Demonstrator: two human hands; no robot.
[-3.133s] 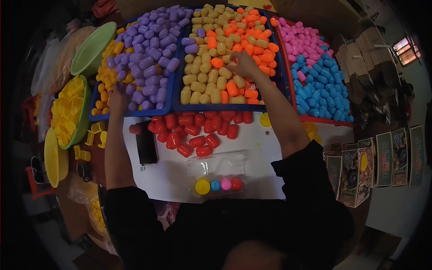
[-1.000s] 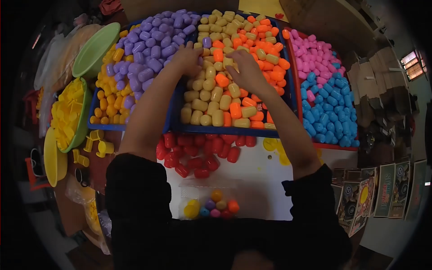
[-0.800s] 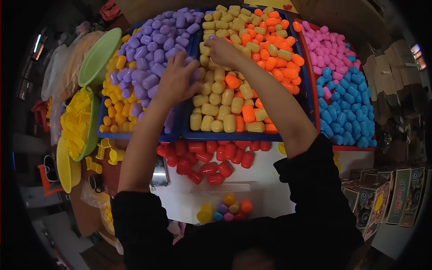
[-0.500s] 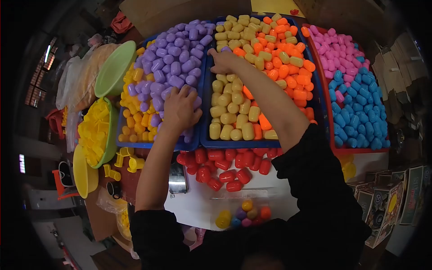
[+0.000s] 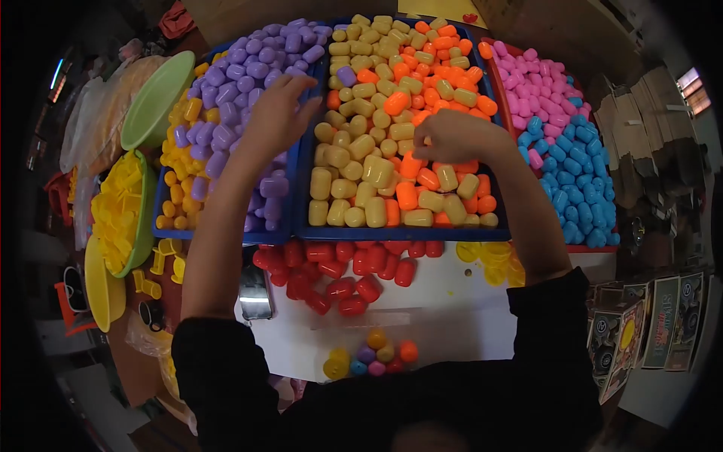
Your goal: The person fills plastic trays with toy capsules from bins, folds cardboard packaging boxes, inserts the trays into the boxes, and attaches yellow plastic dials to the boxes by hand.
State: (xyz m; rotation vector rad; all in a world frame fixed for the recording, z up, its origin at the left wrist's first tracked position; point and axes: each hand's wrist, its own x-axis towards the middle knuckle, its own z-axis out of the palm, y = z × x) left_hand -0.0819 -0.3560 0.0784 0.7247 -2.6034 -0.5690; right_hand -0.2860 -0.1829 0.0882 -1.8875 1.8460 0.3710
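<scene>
My left hand (image 5: 277,117) hovers over the purple capsules (image 5: 260,56) near the inner edge of the left blue tray. Its fingers are apart and hold nothing I can see. My right hand (image 5: 461,137) is above the middle blue tray (image 5: 407,232), over the orange capsules (image 5: 407,194), with fingers curled in. What those fingers hold, if anything, is hidden. Beige capsules (image 5: 378,172) fill the left part of that tray, and a lone purple capsule (image 5: 346,75) lies among them. Yellow capsules (image 5: 179,154) share the left tray with the purple ones.
On the right, a red tray (image 5: 595,248) holds pink capsules (image 5: 538,87) and blue capsules (image 5: 580,177). Red capsules (image 5: 339,271) lie loose in front, beside a phone (image 5: 256,292). Several mixed capsules (image 5: 376,352) sit near my body. Green bowls (image 5: 154,102) stand at left, boxes (image 5: 625,339) at right.
My right hand has moved from the middle tray's upper left edge to the orange capsules, and its fingers are curled. My left hand has risen off the purple capsules. The view has shifted slightly.
</scene>
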